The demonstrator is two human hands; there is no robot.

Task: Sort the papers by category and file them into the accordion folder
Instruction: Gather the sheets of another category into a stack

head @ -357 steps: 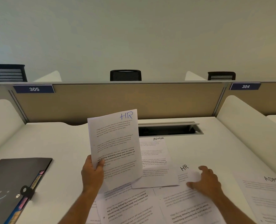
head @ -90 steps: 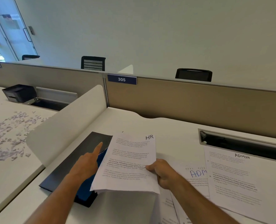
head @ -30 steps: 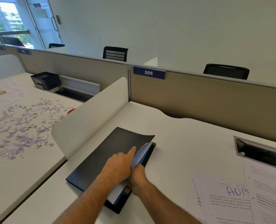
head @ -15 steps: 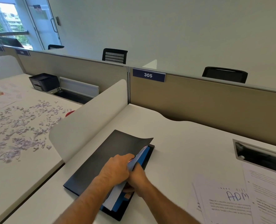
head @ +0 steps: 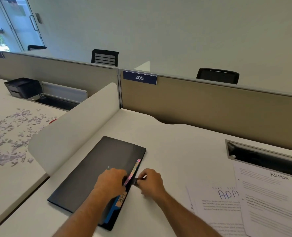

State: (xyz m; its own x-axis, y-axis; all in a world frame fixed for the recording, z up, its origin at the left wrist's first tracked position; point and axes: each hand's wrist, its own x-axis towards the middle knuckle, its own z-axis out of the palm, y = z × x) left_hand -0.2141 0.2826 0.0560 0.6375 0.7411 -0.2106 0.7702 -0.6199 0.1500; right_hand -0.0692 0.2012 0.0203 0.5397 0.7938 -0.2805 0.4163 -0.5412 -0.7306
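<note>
Matte black folder [head: 94, 173] lies flat; left hand [head: 111, 183] presses its cover, right hand [head: 150, 183] pinches its black strap [head: 135, 181].

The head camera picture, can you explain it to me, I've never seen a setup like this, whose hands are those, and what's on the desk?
There is no machine here. A person wears a camera on the head, so you look down along their own arms. On the white desk lies a black accordion folder, closed flat, with coloured tabs showing along its right edge. The left hand rests on the folder's cover. The right hand pinches a small black strap at that edge, probably the closure. To the right lie loose papers, two marked ADMIN by hand. The next desk on the left is strewn with paper scraps.
</note>
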